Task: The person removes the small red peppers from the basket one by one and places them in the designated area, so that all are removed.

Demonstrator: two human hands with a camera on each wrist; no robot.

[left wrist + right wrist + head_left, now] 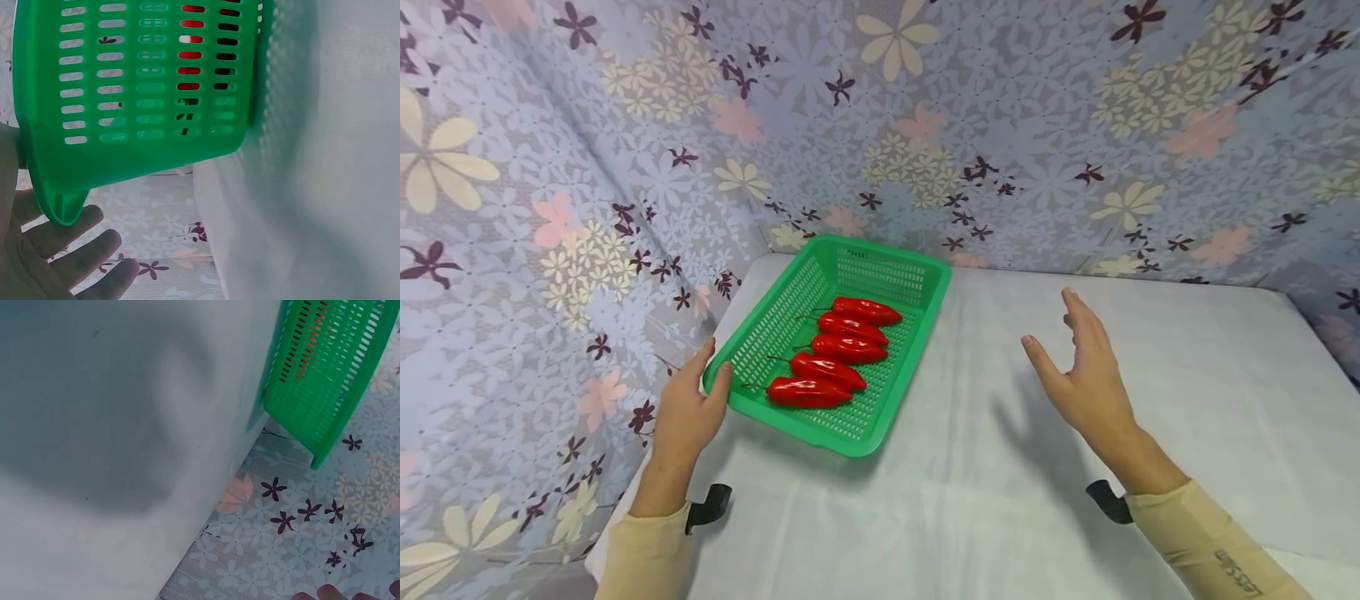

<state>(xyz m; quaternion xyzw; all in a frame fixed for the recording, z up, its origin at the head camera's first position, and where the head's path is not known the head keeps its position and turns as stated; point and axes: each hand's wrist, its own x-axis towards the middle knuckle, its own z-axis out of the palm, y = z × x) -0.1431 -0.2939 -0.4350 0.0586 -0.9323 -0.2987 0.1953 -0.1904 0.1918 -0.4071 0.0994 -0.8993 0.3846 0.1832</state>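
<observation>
A green slotted basket (790,423) sits at the back left of a white table (1000,500), its near-left corner over the table edge. Several red peppers (838,350) lie side by side in it. My left hand (711,367) grips that near-left corner, thumb over the rim. In the left wrist view, its fingers (81,250) lie stretched under the basket (144,94), and red peppers (190,55) show through the slots. My right hand (1056,333) hovers open above the table, right of the basket, holding nothing. In the right wrist view only its fingertips (331,592) show, far from the basket (331,375).
Floral cloth walls (587,208) enclose the table at the left and back. The table's left edge (206,206) runs just beside the basket corner. White cloth (125,425) covers the tabletop to the right of the basket.
</observation>
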